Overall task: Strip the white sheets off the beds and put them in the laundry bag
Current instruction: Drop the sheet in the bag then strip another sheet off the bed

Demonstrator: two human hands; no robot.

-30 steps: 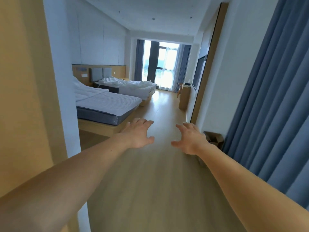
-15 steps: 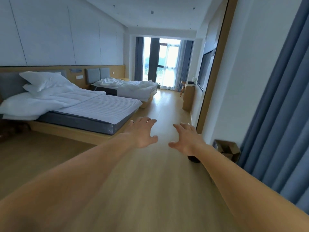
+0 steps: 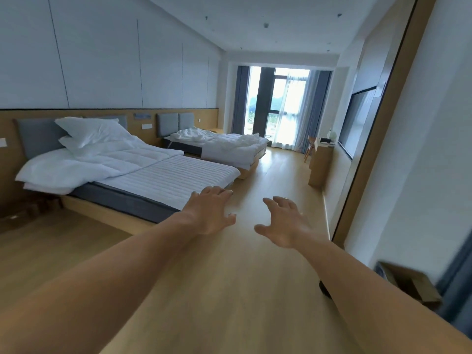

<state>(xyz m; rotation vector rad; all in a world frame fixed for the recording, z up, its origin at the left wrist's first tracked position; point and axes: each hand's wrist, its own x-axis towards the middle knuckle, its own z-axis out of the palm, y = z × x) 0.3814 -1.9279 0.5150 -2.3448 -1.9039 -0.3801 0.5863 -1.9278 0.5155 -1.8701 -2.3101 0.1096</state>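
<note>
Above the wood floor (image 3: 229,290), left hand (image 3: 208,213) and right hand (image 3: 286,223), fingers spread, empty.

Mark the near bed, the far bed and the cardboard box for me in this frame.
near bed (image 3: 176,178): head view, on the striped white mattress cover.
far bed (image 3: 229,145): head view, on the rumpled white sheet.
cardboard box (image 3: 411,284): head view, on its open top flap, by the right wall.

no readable text, labels, brands, numbers or signs anywhere in view
</note>
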